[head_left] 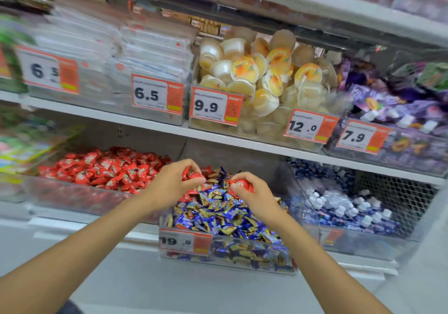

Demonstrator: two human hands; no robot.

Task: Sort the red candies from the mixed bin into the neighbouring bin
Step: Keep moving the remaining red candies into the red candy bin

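Two hands grip red candies (192, 175) over the mixed bin (254, 259).
Your left hand (169, 184) curls round a few at the bin's back left corner, just beside the neighbouring bin (72, 198) heaped with red wrappers on the lower shelf (72, 226); your right hand (258, 196) clutches more near the back, above the blue-and-gold candies (218, 214).

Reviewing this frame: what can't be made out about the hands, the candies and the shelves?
All in the head view:
1. How many red candies the left hand and right hand hold: curled fingers cover them.
2. Any red ones deeper in the mixed bin: the blue-and-gold wrappers on top hide them.
3. Small print on the price tag: too small and blurred.
4. The far-left shelf goods: smeared by motion blur.
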